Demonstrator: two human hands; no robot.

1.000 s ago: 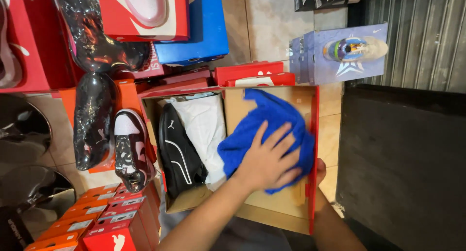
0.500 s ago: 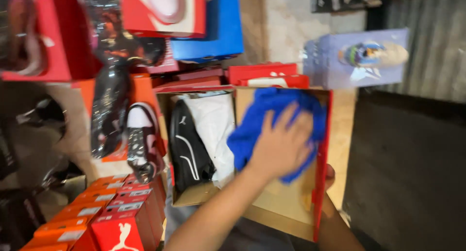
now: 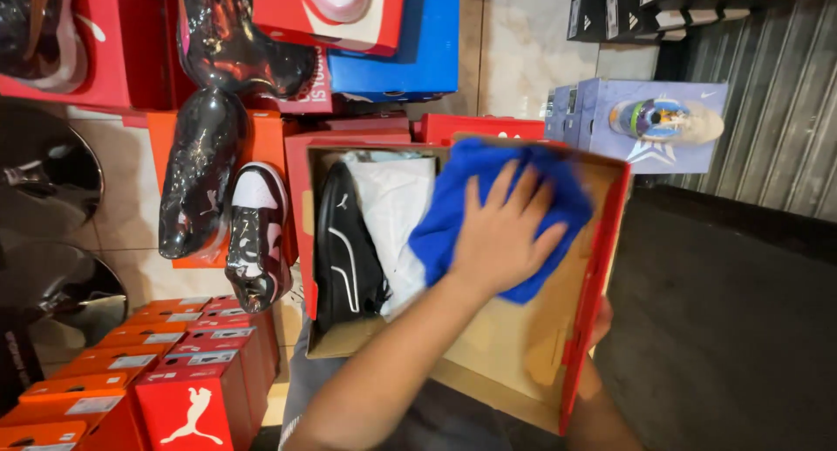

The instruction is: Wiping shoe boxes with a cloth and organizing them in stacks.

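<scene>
Work in hand is the wiping of the open lid (image 3: pixel 514 364) of a red shoe box with a blue cloth (image 3: pixel 449 220). By my judgement the job is partway through. The cloth sits on the far half of the lid's bare cardboard inner face, under and just beyond the left hand (image 3: pixel 501 242). The near half of the lid, on the wrist side of the hand, lies uncovered and shows a darker patch towards its red rim (image 3: pixel 595 277); whether that part is already wiped cannot be told. The left hand lies palm down, fingers spread and nearly straight. It presses the cloth flat against the cardboard rather than gripping or pinching it, and cloth shows past the fingertips and on both sides of the hand. The right hand (image 3: pixel 602 318) shows only as a small part past the lid's red rim, to the thumb side of the left hand and lower. It appears to steady the box from outside, but how its fingers stand cannot be told. To the other side of the left hand, just beside the cloth, the box tray holds white wrapping paper (image 3: pixel 392 198) and a black shoe (image 3: pixel 344 250) with white stripes. Further out on that side stand a black-and-white shoe (image 3: pixel 257 233) in clear wrap and stacked red boxes (image 3: pixel 174 381). Beyond the fingertips stands a pale blue box (image 3: pixel 645 124).
</scene>
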